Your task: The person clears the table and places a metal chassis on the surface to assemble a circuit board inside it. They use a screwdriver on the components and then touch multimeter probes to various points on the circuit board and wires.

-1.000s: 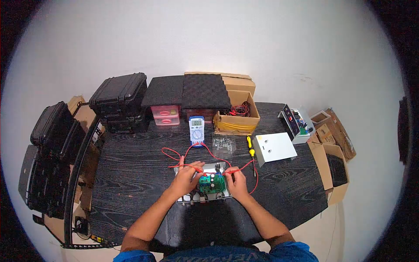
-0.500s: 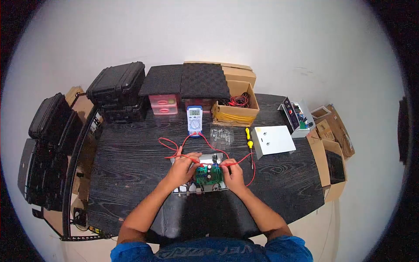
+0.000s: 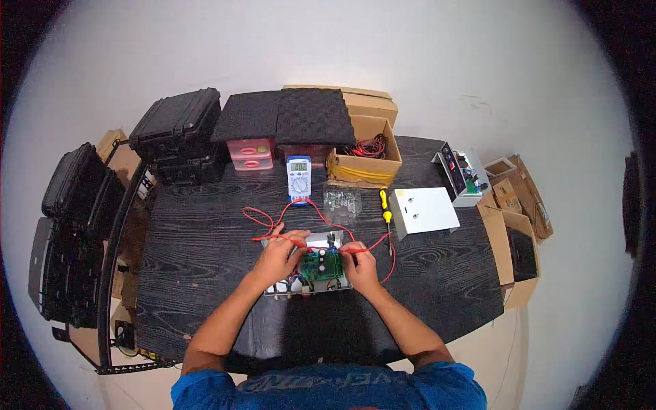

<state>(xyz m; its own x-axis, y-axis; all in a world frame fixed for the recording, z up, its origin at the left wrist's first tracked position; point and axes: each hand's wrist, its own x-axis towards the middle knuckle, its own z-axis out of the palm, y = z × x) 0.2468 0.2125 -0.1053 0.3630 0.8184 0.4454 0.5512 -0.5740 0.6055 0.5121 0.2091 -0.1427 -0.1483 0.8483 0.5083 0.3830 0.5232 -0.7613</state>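
A green circuit board (image 3: 316, 268) sits inside an open metal case (image 3: 323, 290) in front of me. My left hand (image 3: 276, 258) is closed on a red test probe (image 3: 298, 242) at the board's upper left. At its upper right, my right hand (image 3: 361, 267) pinches a second red test probe (image 3: 354, 251). Both tips are too small to make out, so I cannot tell what they touch. Red leads (image 3: 333, 223) run from the probes to a blue and white multimeter (image 3: 299, 180), which stands upright behind the case.
A yellow-handled screwdriver (image 3: 387, 210) and a white metal cover (image 3: 427, 210) lie to the right. A clear bag of small parts (image 3: 342, 203) is beside the multimeter. Behind stand a cardboard box with cables (image 3: 362, 174), pink drawers (image 3: 251, 156) and black cases (image 3: 179, 126). Another opened device (image 3: 468, 176) is far right.
The whole view has shifted slightly, so everything appears a little higher and further left. Both hands stay at the board with the probes.
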